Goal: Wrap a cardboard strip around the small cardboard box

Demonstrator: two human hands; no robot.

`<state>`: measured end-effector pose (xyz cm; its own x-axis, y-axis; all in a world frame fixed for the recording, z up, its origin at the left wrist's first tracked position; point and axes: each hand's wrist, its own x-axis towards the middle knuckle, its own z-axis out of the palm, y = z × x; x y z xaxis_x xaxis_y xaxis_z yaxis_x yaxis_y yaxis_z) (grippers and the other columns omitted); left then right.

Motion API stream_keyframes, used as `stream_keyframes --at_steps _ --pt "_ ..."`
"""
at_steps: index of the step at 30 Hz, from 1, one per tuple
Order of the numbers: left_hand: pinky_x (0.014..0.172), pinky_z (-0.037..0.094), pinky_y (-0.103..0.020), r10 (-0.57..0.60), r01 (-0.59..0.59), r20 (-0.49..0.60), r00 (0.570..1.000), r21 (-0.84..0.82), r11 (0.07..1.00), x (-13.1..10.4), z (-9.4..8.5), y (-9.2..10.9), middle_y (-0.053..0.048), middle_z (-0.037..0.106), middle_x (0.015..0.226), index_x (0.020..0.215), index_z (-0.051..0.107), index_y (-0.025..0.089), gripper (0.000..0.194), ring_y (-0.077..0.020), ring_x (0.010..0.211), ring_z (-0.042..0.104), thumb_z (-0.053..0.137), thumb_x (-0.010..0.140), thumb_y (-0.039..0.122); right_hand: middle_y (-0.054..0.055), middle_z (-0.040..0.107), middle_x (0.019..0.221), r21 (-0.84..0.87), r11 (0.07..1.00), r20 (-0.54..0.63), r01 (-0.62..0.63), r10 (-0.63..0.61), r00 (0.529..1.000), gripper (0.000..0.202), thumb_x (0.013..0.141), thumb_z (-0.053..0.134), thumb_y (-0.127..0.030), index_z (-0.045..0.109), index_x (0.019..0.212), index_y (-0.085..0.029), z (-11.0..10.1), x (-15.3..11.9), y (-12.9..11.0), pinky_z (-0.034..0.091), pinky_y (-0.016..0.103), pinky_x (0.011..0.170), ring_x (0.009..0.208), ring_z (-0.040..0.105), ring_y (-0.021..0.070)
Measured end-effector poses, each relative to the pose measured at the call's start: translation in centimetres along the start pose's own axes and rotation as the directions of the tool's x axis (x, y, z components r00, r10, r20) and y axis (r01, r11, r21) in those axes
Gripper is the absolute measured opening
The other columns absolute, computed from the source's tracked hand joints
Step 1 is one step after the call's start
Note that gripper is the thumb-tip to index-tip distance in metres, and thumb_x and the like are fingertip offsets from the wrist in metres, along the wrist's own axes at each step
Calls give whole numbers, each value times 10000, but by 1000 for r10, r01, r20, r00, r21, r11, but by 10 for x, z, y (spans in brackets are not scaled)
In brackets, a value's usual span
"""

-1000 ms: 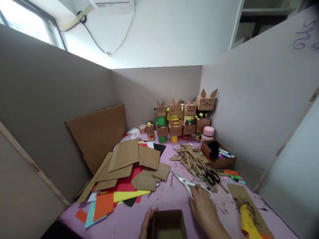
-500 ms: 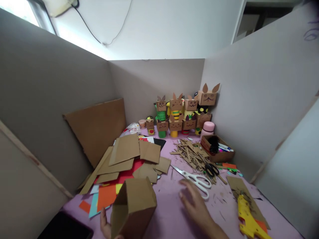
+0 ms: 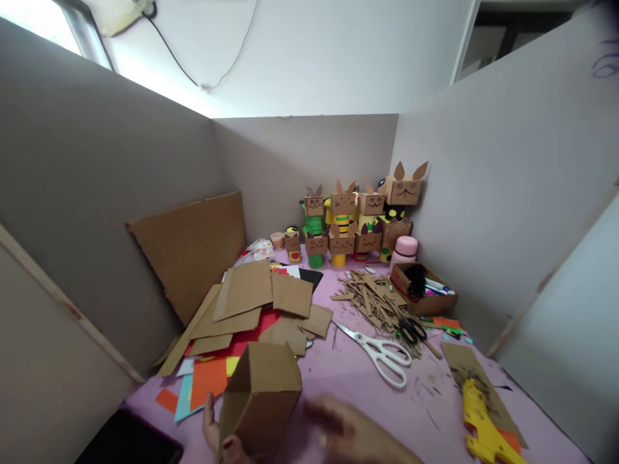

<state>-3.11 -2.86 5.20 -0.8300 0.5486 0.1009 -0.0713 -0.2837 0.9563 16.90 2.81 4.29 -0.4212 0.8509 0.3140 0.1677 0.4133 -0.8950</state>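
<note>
While left hand [image 3: 217,435] holds box [image 3: 258,399], right hand [image 3: 351,432] moved off scissors [image 3: 382,353].

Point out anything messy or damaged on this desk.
Cardboard strips lie strewn in a loose heap beside the white scissors, with small scraps scattered over the pink tabletop. The leaning cardboard sheet has a ragged left edge.

The box [image 3: 261,399] in the left hand [image 3: 217,435] is showing matt brown cardboard with a rough cut edge. The scissors [image 3: 382,354] are gleaming with bright metal blades and glossy white plastic handles. The table [image 3: 338,374] is looking smooth and matt pink, and the sheets [image 3: 207,380] are looking like flat matt coloured paper.
</note>
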Motion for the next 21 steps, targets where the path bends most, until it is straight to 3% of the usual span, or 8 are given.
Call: stream_keyframes --at_steps 3,5,8,11,14,16,19,21 --pt "702 594 -392 -110 113 28 993 -127 985 -3 4 9 -54 706 1014 1437 275 309 1176 -254 691 703 659 443 808 109 610 1294 -62 997 61 -56 59 996 554 747 667 -512 614 1227 -240 6 1 3 457 427 974 1197 549 311" --pt "707 593 -383 -129 132 27 991 -152 979 -3 4 9 -68 668 1134 1444 260 323 1195 -253 737 699 678 429 796 175 435 1447 -121 987 -10 -108 107 994 541 905 455 -433 454 1374 -164 3 7 6 318 498 1075 1349 363 309" --pt "661 599 -358 -138 142 36 990 -145 979 1 4 5 -101 586 1265 1442 279 317 1197 -262 775 694 689 420 788 191 267 1533 -200 976 -5 -91 92 996 553 948 323 -301 267 1463 -108 1 15 3 217 481 1128 1417 214 258" --pt "652 598 -363 -144 152 76 987 -114 982 5 3 0 -111 601 1216 1445 278 304 1172 -267 761 694 688 453 775 108 419 1475 -274 960 235 60 6 972 540 870 494 -280 426 1401 -203 13 19 -10 279 399 1117 1363 351 239" --pt "687 592 -394 -143 148 68 987 -77 986 6 2 -1 -97 637 1139 1451 262 298 1114 -275 775 689 644 522 780 9 556 1375 -353 919 407 174 -17 913 540 762 658 -323 551 1291 -334 22 25 -24 251 432 1126 1306 440 246" --pt "686 590 -392 -142 144 32 989 -55 988 5 1 1 -97 636 1142 1447 276 292 1102 -279 795 681 624 528 791 68 541 1383 -478 870 342 119 60 938 507 820 597 -313 531 1321 -261 16 33 -27 195 512 1128 1313 427 279" --pt "764 572 -393 -157 160 72 985 -38 986 2 -1 5 -100 556 1288 1449 252 317 1022 -314 981 640 591 600 773 235 375 1464 -678 724 21 -123 187 982 504 906 406 -196 422 1381 -26 -10 41 -23 135 599 1104 1373 297 359" --pt "856 535 -423 -158 160 130 979 -5 987 -1 -1 7 -103 458 1395 1453 228 321 985 -360 1154 545 565 640 764 252 324 1488 -741 623 -151 -251 209 966 503 909 359 -141 394 1392 -2 -29 42 -18 155 587 1096 1382 262 376"
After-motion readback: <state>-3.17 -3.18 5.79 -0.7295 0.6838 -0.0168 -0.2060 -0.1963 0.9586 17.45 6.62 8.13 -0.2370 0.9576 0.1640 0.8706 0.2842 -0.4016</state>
